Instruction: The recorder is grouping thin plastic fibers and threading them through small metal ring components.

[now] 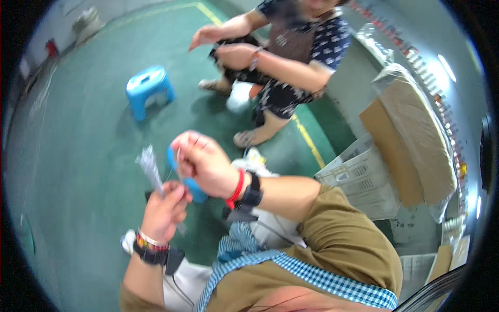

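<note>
The left hand [165,210] is clamped on a bundle of thin silvery strips [150,167], held upright over the green floor [78,156]. The right hand [202,161] is closed around a blue tool [189,183], pinching what may be a fine thread, too blurred to tell. This looks like mid-binding; next calls for steady tension close against the bundle.

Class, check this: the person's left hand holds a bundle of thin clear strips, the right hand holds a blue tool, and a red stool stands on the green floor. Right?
Not quite. The stool is blue, not red, as the head view shows. The left hand does hold the clear strips, and the right hand the blue tool.
</note>
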Action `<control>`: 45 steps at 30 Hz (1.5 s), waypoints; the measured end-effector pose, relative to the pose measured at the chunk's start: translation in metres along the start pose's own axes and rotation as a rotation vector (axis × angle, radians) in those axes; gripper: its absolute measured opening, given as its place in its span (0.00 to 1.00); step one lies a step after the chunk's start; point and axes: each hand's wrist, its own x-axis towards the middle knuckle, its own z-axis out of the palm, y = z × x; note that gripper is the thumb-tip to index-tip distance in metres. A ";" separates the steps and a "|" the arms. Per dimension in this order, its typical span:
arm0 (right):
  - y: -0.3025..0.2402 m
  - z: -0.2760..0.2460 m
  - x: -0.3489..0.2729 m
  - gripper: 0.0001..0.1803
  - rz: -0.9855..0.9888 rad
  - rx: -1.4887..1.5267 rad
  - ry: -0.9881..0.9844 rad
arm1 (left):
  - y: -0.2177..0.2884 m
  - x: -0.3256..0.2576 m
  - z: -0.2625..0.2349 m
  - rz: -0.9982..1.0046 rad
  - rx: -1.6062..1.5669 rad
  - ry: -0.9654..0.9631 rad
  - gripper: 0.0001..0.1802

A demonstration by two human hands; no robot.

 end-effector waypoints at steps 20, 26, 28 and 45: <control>0.001 0.007 0.005 0.10 -0.060 -0.094 -0.073 | 0.009 -0.008 -0.013 0.041 -0.147 -0.126 0.07; 0.001 0.012 0.005 0.09 -0.054 -0.097 -0.004 | 0.006 -0.003 -0.021 0.017 -0.196 -0.185 0.07; 0.000 0.008 0.004 0.09 -0.074 -0.122 -0.031 | 0.006 -0.005 -0.020 -0.007 -0.198 -0.218 0.07; 0.020 0.002 0.000 0.10 0.208 -0.494 -0.051 | 0.005 -0.006 -0.018 0.433 0.166 0.180 0.08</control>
